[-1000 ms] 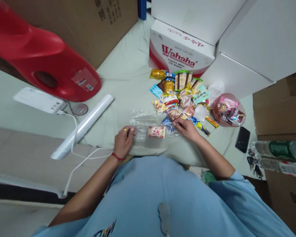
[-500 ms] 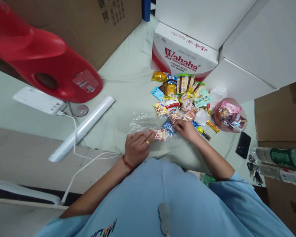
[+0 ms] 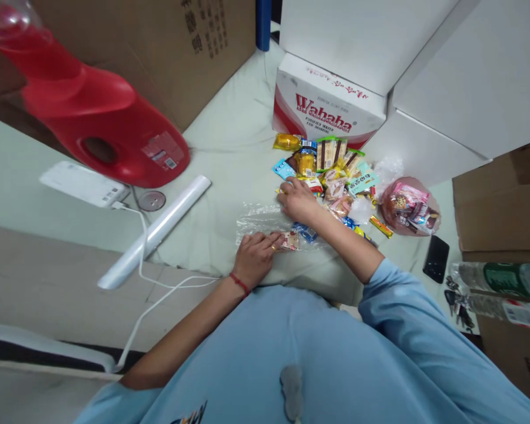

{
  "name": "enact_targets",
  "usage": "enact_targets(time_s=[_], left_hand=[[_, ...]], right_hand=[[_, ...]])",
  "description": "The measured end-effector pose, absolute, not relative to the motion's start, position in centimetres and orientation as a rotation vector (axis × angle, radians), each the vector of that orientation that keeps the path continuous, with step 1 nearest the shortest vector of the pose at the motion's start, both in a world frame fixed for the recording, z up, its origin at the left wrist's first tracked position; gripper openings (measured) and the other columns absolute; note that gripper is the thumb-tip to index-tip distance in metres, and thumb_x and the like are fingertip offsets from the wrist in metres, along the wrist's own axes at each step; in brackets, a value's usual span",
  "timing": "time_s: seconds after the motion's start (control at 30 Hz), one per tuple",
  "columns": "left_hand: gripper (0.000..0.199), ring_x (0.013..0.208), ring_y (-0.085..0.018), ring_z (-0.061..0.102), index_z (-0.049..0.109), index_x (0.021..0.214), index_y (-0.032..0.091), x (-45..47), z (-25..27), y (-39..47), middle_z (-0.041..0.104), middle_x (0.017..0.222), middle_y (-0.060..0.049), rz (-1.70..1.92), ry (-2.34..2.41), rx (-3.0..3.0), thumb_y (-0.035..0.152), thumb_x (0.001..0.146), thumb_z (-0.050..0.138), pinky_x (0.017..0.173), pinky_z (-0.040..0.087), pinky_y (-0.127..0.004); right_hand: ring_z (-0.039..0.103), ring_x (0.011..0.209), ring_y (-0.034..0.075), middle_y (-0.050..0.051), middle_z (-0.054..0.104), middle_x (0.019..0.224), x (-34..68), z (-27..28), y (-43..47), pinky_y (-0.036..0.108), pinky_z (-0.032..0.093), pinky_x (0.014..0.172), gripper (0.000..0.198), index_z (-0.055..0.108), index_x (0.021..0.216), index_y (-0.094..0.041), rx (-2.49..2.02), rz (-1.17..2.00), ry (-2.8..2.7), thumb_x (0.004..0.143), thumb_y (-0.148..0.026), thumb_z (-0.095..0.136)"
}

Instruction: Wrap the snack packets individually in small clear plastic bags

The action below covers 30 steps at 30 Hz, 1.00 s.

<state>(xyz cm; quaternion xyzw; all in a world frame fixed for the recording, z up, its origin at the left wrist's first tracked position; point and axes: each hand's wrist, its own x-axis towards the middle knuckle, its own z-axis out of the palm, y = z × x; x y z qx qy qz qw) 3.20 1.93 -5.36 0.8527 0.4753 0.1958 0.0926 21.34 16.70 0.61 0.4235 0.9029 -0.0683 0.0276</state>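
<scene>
My left hand (image 3: 257,254) lies at the near edge of a clear plastic bag (image 3: 258,217), its fingertips on the left end of a pink-and-white snack packet (image 3: 290,240). The thumb is hidden. My right hand (image 3: 299,203) reaches over the left side of the snack pile, fingers bent down and somewhat apart. Beneath it a small yellow packet is nearly covered. A light-blue packet (image 3: 284,169) lies just beyond its fingertips. Close to its wrist, a dark-blue packet (image 3: 307,231) rests on the bag.
A Wahaha carton (image 3: 322,109) stands behind the snacks. On the right are a pink bowl (image 3: 388,212) of snacks, a black phone (image 3: 436,259), keys (image 3: 458,306) and plastic bottles (image 3: 503,280). A red jug (image 3: 115,129), white tube (image 3: 159,229) and power bank (image 3: 86,184) are on the left.
My right hand has moved left and away from me, from the brown packet by the bag to the yellow packet. My left hand stays at the pink-and-white packet.
</scene>
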Motion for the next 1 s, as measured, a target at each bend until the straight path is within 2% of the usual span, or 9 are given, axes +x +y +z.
enact_targets(time_s=[0.13,0.23,0.3,0.37,0.5,0.67,0.83,0.9,1.0], left_hand=[[0.048,0.098,-0.027,0.06,0.068,0.138,0.029,3.2,-5.7,1.8,0.073,0.137,-0.004,0.598,1.416,2.523,0.013,0.098,0.045,0.082,0.039,-0.047],[0.046,0.098,-0.026,0.061,0.069,0.135,0.027,3.2,-5.9,1.7,0.074,0.136,-0.005,0.615,1.419,2.519,0.012,0.1,0.044,0.081,0.039,-0.046],[0.043,0.096,-0.026,0.062,0.071,0.132,0.025,3.3,-6.2,1.7,0.075,0.134,-0.007,0.623,1.419,2.514,0.012,0.101,0.044,0.08,0.04,-0.046],[0.039,0.096,-0.026,0.064,0.075,0.124,0.023,3.3,-6.7,1.8,0.078,0.126,-0.009,0.634,1.422,2.508,0.014,0.101,0.044,0.08,0.042,-0.045],[0.035,0.098,-0.027,0.069,0.079,0.111,0.023,2.7,-8.1,2.1,0.081,0.101,-0.01,0.746,1.381,2.447,0.014,0.096,0.049,0.088,0.05,-0.046],[0.035,0.104,-0.023,0.073,0.08,0.102,0.026,0.1,-8.0,2.0,0.082,0.102,-0.005,1.062,1.252,2.162,0.012,0.088,0.052,0.099,0.055,-0.043],[0.023,0.08,-0.018,0.069,0.072,0.08,0.023,-2.0,-4.3,0.6,0.075,0.081,-0.002,1.515,1.437,1.772,0.011,0.088,0.054,0.079,0.056,-0.035],[0.017,0.086,-0.02,0.068,0.072,0.091,0.023,-1.8,-2.6,0.3,0.074,0.089,-0.004,1.595,1.564,1.822,0.013,0.087,0.059,0.082,0.055,-0.038],[0.04,0.12,-0.029,0.062,0.071,0.124,0.027,-0.3,-1.4,1.0,0.073,0.124,-0.009,1.394,1.64,2.222,0.018,0.085,0.067,0.105,0.046,-0.049]], right_hand=[[0.04,0.14,0.033,0.014,0.067,0.129,21.0,-0.6,17.7,0.049,0.033,0.117,0.02,0.077,0.097,-0.018,1.243,-0.367,2.852,0.098,-0.018,0.058],[0.058,0.112,0.026,0.012,0.068,0.119,22.0,1.3,16.2,0.036,0.043,0.097,0.024,0.074,0.106,-0.018,1.159,-0.432,2.891,0.104,-0.024,0.051],[0.061,0.092,0.021,0.01,0.067,0.112,22.8,2.7,14.1,0.03,0.042,0.079,0.029,0.072,0.111,-0.019,1.079,-0.438,2.86,0.108,-0.031,0.045],[0.061,0.084,0.018,0.007,0.068,0.107,23.5,3.3,11.5,0.028,0.037,0.071,0.032,0.07,0.113,-0.021,0.95,-0.469,2.834,0.111,-0.035,0.041],[0.063,0.088,0.017,0.006,0.07,0.108,24.4,1.5,7.6,0.027,0.038,0.072,0.03,0.068,0.117,-0.024,0.725,-0.586,2.86,0.112,-0.026,0.038],[0.064,0.091,0.018,0.007,0.071,0.107,24.4,-1.2,6.2,0.027,0.042,0.075,0.024,0.065,0.116,-0.018,0.8,-0.743,2.917,0.109,-0.017,0.042],[0.062,0.093,0.018,0.008,0.068,0.103,24.3,-1.7,6.0,0.027,0.043,0.078,0.021,0.063,0.106,-0.018,0.838,-0.767,2.98,0.108,-0.018,0.042],[0.062,0.092,0.018,0.008,0.067,0.101,24.3,-1.9,5.8,0.027,0.043,0.077,0.022,0.062,0.101,-0.019,0.859,-0.744,2.99,0.109,-0.019,0.042],[0.062,0.09,0.018,0.008,0.068,0.101,24.2,-2.2,5.6,0.028,0.042,0.075,0.02,0.063,0.103,-0.018,0.9,-0.71,2.998,0.108,-0.019,0.044]])
